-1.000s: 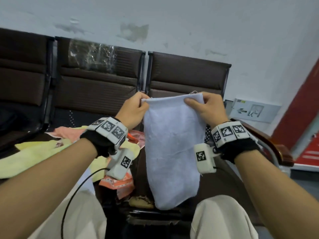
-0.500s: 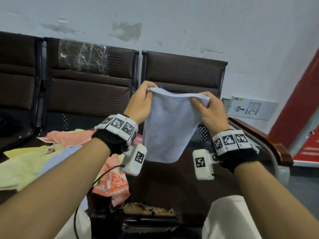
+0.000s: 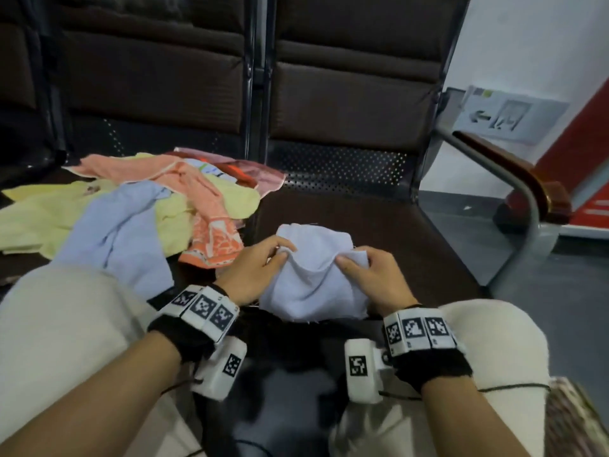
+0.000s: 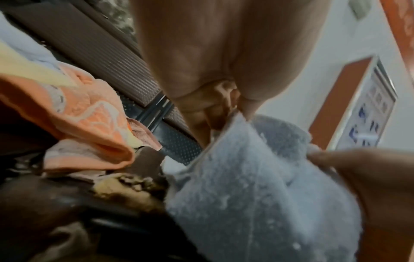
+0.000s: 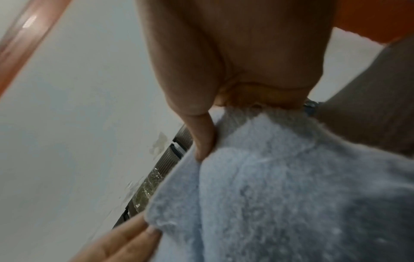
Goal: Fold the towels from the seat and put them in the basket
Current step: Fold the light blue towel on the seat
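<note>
A pale blue towel [image 3: 313, 285] lies folded on the front of the right brown seat [image 3: 379, 225], between my knees. My left hand [image 3: 263, 262] pinches its near left corner and my right hand [image 3: 362, 268] pinches its near right corner. The top layer sags between them. In the left wrist view my left hand [image 4: 235, 109] grips the towel [image 4: 257, 195] edge. In the right wrist view my right hand [image 5: 208, 138] holds the towel [image 5: 280, 203] edge. No basket is in view.
A pile of loose towels covers the left seat: yellow [image 3: 39, 216], light blue [image 3: 122, 225], orange patterned [image 3: 214, 235] and pink [image 3: 131, 166]. A metal armrest with a wooden top [image 3: 520, 179] stands at the right. Seat backs rise behind.
My hands have come down from chest height and brought the pale blue towel onto the right seat, folded shorter. The head view has tilted downward.
</note>
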`<state>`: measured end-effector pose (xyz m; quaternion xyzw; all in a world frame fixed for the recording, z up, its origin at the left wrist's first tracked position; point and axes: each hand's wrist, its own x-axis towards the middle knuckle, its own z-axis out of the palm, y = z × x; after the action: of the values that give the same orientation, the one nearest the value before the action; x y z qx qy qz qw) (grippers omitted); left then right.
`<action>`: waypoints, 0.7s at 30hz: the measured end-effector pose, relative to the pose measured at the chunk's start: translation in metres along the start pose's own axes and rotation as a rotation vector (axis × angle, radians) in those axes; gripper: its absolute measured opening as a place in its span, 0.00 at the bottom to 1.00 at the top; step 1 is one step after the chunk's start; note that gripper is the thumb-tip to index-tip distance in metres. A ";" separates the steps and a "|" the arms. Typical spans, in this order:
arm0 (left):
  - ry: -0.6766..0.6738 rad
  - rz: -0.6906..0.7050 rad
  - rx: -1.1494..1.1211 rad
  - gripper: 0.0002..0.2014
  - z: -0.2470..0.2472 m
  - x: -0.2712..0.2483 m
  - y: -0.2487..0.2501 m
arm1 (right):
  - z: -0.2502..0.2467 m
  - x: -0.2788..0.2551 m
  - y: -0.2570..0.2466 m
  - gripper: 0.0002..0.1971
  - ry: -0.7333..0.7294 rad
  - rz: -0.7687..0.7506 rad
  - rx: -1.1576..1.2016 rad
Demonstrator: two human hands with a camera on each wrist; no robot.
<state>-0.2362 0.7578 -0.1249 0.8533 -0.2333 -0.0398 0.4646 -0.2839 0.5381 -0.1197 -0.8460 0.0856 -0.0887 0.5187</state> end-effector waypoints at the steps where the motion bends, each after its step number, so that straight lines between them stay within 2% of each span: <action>1: -0.022 -0.005 0.013 0.10 0.002 0.001 -0.004 | 0.002 0.004 0.002 0.08 -0.050 0.039 -0.004; 3: -0.004 -0.009 0.002 0.10 0.002 0.014 -0.011 | 0.003 0.019 0.003 0.09 -0.070 0.110 0.026; 5: 0.084 -0.012 -0.019 0.10 -0.002 0.037 -0.016 | 0.002 0.040 0.003 0.08 -0.048 0.166 0.072; 7: 0.157 -0.023 -0.068 0.09 -0.005 0.065 -0.022 | 0.000 0.064 0.003 0.06 -0.030 0.183 0.096; 10: 0.167 -0.052 -0.115 0.08 -0.006 0.107 -0.032 | -0.002 0.103 0.010 0.05 0.023 0.168 0.068; 13: 0.139 -0.116 -0.106 0.09 0.002 0.143 -0.045 | -0.001 0.138 0.023 0.10 0.040 0.201 -0.023; 16: 0.042 -0.277 0.042 0.11 0.015 0.162 -0.065 | 0.003 0.153 0.036 0.15 -0.046 0.255 -0.288; 19: -0.141 -0.392 0.146 0.23 0.021 0.161 -0.080 | 0.005 0.144 0.039 0.19 -0.157 0.107 -0.580; 21: -0.153 -0.366 0.134 0.30 0.021 0.156 -0.082 | 0.003 0.130 0.033 0.14 -0.313 -0.009 -0.607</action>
<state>-0.0737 0.7112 -0.1806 0.9049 -0.1110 -0.1728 0.3728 -0.1590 0.4951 -0.1422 -0.9655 0.0238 0.0695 0.2497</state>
